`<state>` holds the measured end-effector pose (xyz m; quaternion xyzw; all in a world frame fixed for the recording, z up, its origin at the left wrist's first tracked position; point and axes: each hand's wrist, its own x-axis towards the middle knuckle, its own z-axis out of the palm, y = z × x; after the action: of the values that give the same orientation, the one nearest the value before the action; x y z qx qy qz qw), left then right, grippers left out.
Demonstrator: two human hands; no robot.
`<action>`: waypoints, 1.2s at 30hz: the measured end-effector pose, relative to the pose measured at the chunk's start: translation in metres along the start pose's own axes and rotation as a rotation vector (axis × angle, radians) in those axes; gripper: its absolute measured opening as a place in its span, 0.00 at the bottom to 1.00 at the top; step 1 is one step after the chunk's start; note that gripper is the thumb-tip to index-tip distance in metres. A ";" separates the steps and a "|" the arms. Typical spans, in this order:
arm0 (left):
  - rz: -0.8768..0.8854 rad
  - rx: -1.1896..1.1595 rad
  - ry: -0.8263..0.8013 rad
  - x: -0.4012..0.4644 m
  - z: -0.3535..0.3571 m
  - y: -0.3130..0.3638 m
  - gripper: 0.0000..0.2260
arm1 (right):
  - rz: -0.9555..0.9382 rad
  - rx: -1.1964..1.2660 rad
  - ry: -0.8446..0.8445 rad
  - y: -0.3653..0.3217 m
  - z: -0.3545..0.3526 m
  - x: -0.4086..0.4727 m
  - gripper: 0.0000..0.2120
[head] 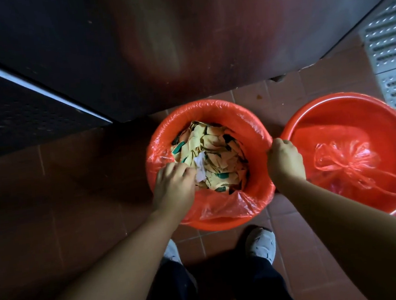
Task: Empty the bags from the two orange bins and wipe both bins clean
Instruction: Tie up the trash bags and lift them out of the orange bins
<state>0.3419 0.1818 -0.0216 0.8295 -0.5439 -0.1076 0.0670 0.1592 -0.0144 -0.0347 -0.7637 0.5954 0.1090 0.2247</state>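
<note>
— So, where are the hands?
— Left hand (173, 184) reaches into the lined bin (202, 110), grip unclear. Right hand (284, 158) pinches its bag rim (250, 119), touching the second bin (384, 104).

A single head-worn view is given, aimed steeply down and forward from close above. Two orange bins (208, 166) are framed near centre and at 3 o'clock, shoes (260, 243) at 6 o'clock.

Two bins stand side by side on the floor (284, 95). The left bin (215, 223) holds a lined bag (223, 208) of paper scraps (219, 152); the right bin (331, 115) holds a tied bag (346, 160). A drain grate (393, 53) lies right of both.
</note>
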 end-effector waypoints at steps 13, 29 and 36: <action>0.024 -0.020 -0.065 -0.010 0.007 -0.044 0.07 | -0.297 -0.114 -0.041 -0.051 0.041 -0.038 0.09; -0.818 -0.386 -0.016 0.003 0.005 -0.079 0.08 | -0.224 0.061 0.135 -0.052 0.024 -0.060 0.11; -0.668 -0.381 0.034 0.024 -0.011 -0.046 0.03 | 0.295 0.308 0.193 -0.024 0.001 -0.043 0.24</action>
<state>0.3946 0.1786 -0.0243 0.9353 -0.2129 -0.2090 0.1903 0.1712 0.0276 -0.0123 -0.6320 0.7289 -0.0249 0.2622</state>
